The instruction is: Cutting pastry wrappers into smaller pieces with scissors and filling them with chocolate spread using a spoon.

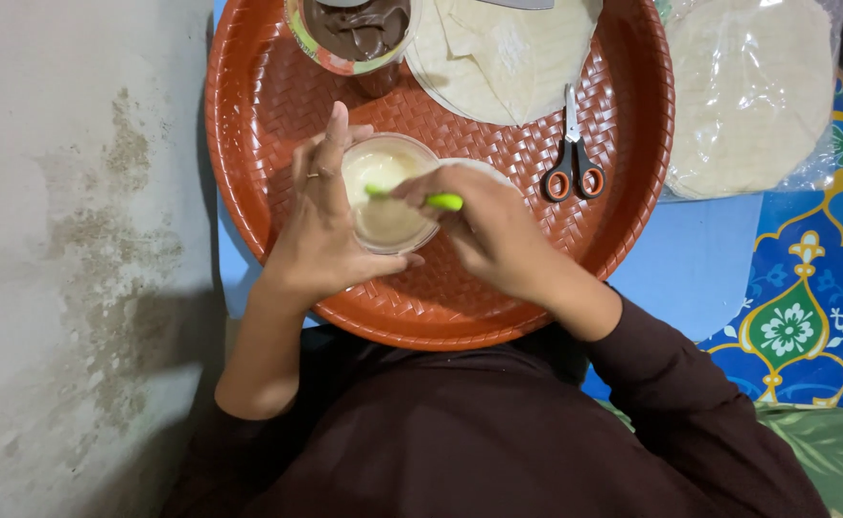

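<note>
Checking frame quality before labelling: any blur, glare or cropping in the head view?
Head view: even soft light, no hard glare; left hand around the small clear cup of pale cream and right hand on the green-handled utensil are slightly soft; woven red-brown round tray and orange-handled scissors sharp; chocolate spread tub cropped at the top edge.

Blue table (690, 264), red woven tray (632, 182), bagged flatbreads (748, 96) on it

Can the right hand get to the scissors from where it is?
Probably yes: the scissors lie bare on the red tray, just beyond the right hand, nothing between, though it holds a green utensil.
</note>
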